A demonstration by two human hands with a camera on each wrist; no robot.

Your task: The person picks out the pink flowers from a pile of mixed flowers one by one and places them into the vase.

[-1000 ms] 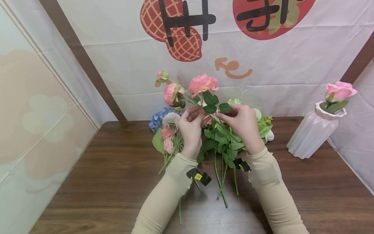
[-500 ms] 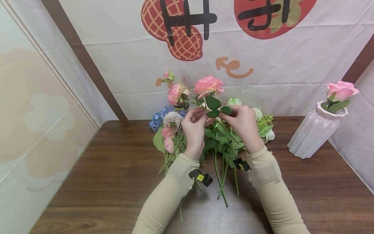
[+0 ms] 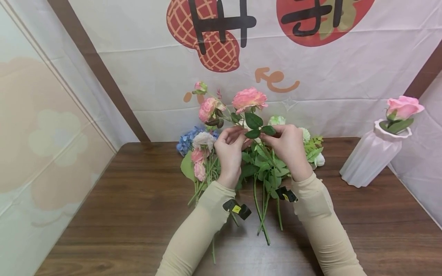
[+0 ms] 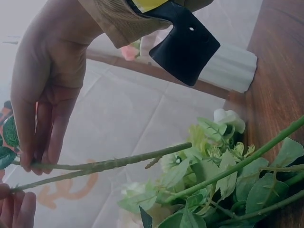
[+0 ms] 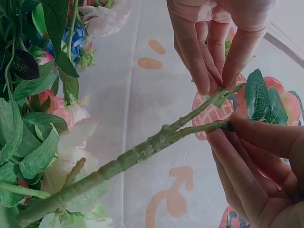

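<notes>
Both hands hold a forked pink peony stem (image 5: 142, 151) above the flower pile. My left hand (image 3: 229, 155) pinches one branch, and my right hand (image 3: 288, 147) pinches the other near its dark green leaves (image 3: 253, 120). An open pink peony bloom (image 3: 249, 99) tops the stem, with a smaller bloom (image 3: 208, 109) and a bud (image 3: 200, 87) to its left. In the right wrist view the fork shows between the fingertips of both hands. The stem's thick lower end (image 4: 175, 148) points away from the hands in the left wrist view.
Several loose flowers lie on the brown table (image 3: 138, 214), among them a blue hydrangea (image 3: 187, 141), pale pink blooms (image 3: 199, 170) and green-leaved stems (image 3: 264, 214). At the right stands a white vase (image 3: 371, 157) with a pink rose (image 3: 404, 107). A printed cloth (image 3: 145, 76) hangs behind.
Over the last second the peony stem and my left hand have shifted slightly to the right. My right hand stays nearly in place, and both keep their pinch.
</notes>
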